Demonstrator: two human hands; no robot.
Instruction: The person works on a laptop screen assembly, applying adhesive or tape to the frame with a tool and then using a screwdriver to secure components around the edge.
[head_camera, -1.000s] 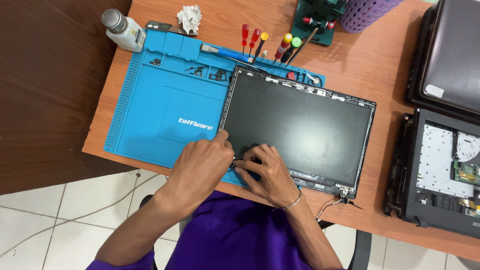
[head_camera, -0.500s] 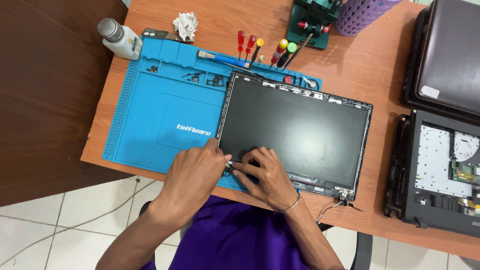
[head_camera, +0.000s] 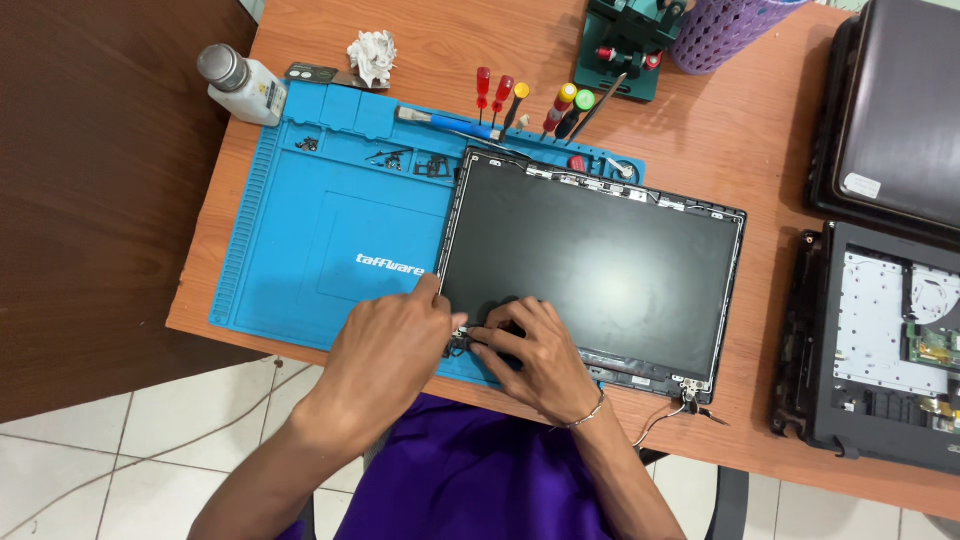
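Observation:
A bare laptop screen panel (head_camera: 600, 265) in its black lid frame lies across the right part of a blue repair mat (head_camera: 330, 210). My left hand (head_camera: 385, 350) rests on the mat at the panel's near left corner, its fingertips on the small hinge part there. My right hand (head_camera: 535, 355) lies on the panel's lower edge beside it, fingers bent and pressing at the same corner. A thin bracelet sits on my right wrist. What the fingers pinch is hidden.
Several screwdrivers (head_camera: 520, 105) lie at the mat's far edge, with small screws (head_camera: 400, 160) in its trays. A white bottle (head_camera: 240, 85) and crumpled tissue (head_camera: 372, 55) stand far left. An opened laptop base (head_camera: 885, 345) and closed laptop (head_camera: 900, 110) lie right. A purple basket (head_camera: 725, 30) stands behind.
Both hands have stayed at the panel's near left corner with only small finger shifts. The view has drifted slightly.

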